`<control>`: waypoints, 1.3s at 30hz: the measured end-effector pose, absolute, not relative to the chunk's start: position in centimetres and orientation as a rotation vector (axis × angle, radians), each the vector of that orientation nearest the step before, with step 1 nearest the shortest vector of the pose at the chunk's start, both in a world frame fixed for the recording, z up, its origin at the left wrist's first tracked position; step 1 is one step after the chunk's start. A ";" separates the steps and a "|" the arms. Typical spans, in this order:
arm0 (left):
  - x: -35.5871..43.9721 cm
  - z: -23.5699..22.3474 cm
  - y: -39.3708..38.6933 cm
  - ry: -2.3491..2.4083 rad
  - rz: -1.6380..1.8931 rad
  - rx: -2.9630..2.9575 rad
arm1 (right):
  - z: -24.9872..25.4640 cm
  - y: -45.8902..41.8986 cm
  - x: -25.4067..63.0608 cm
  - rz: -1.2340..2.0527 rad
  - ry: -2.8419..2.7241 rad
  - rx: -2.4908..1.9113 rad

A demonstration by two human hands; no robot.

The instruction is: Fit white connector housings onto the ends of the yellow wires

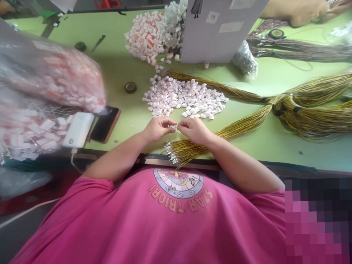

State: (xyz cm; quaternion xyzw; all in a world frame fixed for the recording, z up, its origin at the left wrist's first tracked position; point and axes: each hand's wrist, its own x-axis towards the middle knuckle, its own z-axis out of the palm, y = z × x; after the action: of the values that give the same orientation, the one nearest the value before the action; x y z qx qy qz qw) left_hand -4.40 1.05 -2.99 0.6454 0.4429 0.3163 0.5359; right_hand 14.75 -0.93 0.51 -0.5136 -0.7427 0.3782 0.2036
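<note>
Between thumb and fingers, my left hand [159, 128] pinches a small white connector housing [172, 126]. My right hand [194, 130] is closed in a pinch right beside it, on what looks like the end of a thin yellow wire. The two sets of fingertips almost meet. Just beyond them lies a loose pile of pale pink-white connector housings [183, 95]. Under my right wrist runs a bundle of yellow and black wires [236, 128], its silvery tipped ends fanned out at the table's front edge.
At left are a clear bag of orange-white parts [73, 81], a white power bank [78, 129] and a phone [105, 125]. A tape roll [130, 87] lies near the pile. A grey panel [215, 26] stands behind. Another person's hands [313, 9] work at the far right.
</note>
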 end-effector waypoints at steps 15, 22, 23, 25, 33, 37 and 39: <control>-6.5 -0.7 2.4 1.398 0.677 2.122 | 0.3 0.5 16.5 0.635 -2.262 -1.638; -6.2 -1.0 1.8 1.478 0.174 2.496 | 1.1 -1.6 15.6 0.585 -2.624 -1.250; -6.0 -1.1 1.6 1.478 0.132 2.516 | 0.9 -1.9 15.3 0.631 -2.724 -1.216; -5.7 -1.2 1.5 1.465 0.156 2.512 | 0.4 -2.3 14.8 0.668 -2.846 -1.195; -6.0 -1.3 1.9 1.249 0.716 1.888 | 0.2 -1.4 15.3 0.957 -2.589 -1.196; -5.6 -1.3 1.7 1.139 0.736 1.472 | 1.0 -1.3 15.4 1.041 -2.344 -1.326; -5.5 -1.1 1.6 1.063 0.698 1.292 | 1.0 -1.4 15.3 1.033 -2.281 -1.312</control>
State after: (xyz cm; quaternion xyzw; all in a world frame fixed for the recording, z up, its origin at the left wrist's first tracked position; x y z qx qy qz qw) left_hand -5.52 1.63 -1.12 0.5609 0.4617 0.3032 0.6167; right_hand 15.35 -1.37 1.04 -0.4583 -0.7970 0.3608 0.1566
